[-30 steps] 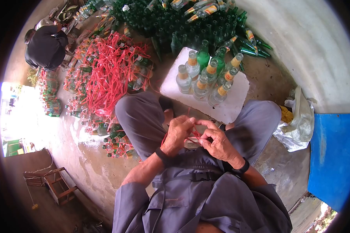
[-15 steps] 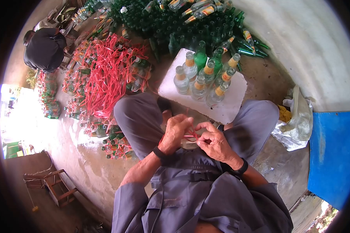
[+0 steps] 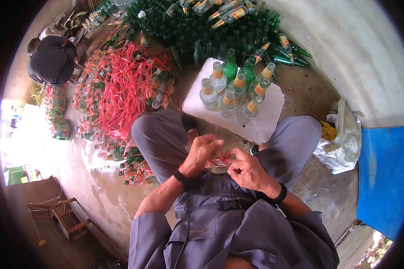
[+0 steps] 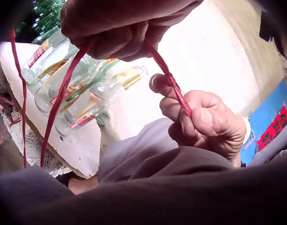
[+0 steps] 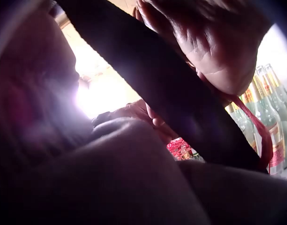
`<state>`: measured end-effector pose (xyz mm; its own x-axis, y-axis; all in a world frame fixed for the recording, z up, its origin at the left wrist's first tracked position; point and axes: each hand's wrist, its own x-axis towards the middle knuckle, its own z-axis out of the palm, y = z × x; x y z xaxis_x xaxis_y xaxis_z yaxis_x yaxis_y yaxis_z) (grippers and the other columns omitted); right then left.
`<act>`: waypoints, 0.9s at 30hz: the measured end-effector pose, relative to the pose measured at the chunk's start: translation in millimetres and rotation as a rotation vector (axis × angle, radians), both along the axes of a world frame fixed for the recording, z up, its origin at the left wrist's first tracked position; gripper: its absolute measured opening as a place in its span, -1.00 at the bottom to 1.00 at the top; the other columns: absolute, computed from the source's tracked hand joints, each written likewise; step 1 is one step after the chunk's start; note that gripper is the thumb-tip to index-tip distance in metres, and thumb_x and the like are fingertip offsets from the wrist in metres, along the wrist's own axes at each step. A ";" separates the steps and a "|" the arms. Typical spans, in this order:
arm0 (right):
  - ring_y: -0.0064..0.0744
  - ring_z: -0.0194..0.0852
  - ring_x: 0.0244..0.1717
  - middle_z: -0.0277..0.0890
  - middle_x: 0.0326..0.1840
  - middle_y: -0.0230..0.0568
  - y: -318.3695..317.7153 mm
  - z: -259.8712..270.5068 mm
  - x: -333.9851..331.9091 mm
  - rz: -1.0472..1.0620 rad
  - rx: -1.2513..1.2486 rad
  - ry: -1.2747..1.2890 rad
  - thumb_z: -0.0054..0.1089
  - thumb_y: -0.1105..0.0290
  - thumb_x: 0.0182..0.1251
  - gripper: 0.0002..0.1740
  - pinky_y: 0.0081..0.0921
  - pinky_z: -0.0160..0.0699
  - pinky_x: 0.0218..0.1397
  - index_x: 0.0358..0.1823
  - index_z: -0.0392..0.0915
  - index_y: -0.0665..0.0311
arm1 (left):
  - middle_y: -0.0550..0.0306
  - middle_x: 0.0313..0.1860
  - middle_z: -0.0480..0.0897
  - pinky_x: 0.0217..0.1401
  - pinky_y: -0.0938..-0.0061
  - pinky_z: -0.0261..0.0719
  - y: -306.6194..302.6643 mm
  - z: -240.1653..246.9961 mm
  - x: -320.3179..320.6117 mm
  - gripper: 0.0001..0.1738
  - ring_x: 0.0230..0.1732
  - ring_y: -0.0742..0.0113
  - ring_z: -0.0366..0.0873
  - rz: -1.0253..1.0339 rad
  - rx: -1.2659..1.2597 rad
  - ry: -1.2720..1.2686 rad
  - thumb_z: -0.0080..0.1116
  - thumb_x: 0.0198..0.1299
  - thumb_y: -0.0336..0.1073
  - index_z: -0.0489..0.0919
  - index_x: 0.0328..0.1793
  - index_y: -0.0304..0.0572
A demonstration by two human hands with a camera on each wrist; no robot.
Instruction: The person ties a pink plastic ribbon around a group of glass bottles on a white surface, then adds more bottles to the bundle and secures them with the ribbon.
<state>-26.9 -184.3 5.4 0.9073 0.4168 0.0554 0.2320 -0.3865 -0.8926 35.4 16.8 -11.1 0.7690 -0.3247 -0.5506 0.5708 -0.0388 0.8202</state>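
Over the lap, my left hand point(image 3: 201, 154) grips a red plastic strip point(image 4: 63, 93), whose loose lengths hang down in the left wrist view. A twisted stretch of it runs from that fist to my right hand point(image 3: 250, 170), which pinches it between thumb and finger. The two hands stand a short way apart, with red loops between them. Just beyond, several clear bottles point(image 3: 227, 104) with yellow neck labels and two green bottles point(image 3: 230, 66) stand upright and close together on a white board point(image 3: 267, 123). In the right wrist view, a dark band point(image 5: 162, 89) covers much of the work.
To the left lies a heap of red strips point(image 3: 123, 89) over bundled bottles. Many green bottles point(image 3: 184, 42) crowd the back. A white plastic sack point(image 3: 348, 134) and a blue panel point(image 3: 384, 175) are on the right. A wooden frame point(image 3: 67, 217) sits lower left; another person point(image 3: 52, 60) crouches far left.
My fingertips, close together at first, have drawn slightly apart, and the red strip between them shows more plainly. Both hands keep hold of it. The bottles on the board stay put.
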 end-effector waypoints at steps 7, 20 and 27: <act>-0.08 0.64 -0.22 0.56 -0.02 -0.11 -7.4 1.5 -6.4 0.018 0.012 -0.079 0.47 0.40 0.06 -0.84 -0.28 0.60 -0.23 -0.47 0.61 0.25 | 0.25 -0.43 0.60 -0.31 0.61 0.40 -0.8 7.5 -1.7 -0.66 -0.39 0.57 0.47 -0.127 -0.062 0.024 0.26 0.35 -0.12 0.60 -0.30 -0.28; -0.21 0.52 -0.60 0.53 -0.55 -0.16 -16.4 7.7 -5.8 -0.048 0.139 0.200 0.37 0.32 0.26 -0.72 -0.37 0.47 -0.47 -0.18 0.47 0.31 | 0.26 -0.40 0.64 -0.29 0.59 0.44 -3.3 20.7 -18.5 -0.74 -0.38 0.62 0.46 -0.508 0.081 -0.072 0.29 0.28 -0.23 0.73 -0.25 -0.34; -0.28 0.67 -0.51 0.61 -0.56 -0.15 -15.6 11.4 -10.4 -0.019 0.262 0.170 0.31 0.22 0.42 -0.63 -0.46 0.52 -0.43 -0.01 0.45 0.36 | 0.28 -0.48 0.62 -0.30 0.58 0.39 -4.4 52.7 -33.2 -0.72 -0.41 0.63 0.43 -0.533 -0.047 -0.084 0.21 0.32 -0.22 0.73 -0.21 -0.33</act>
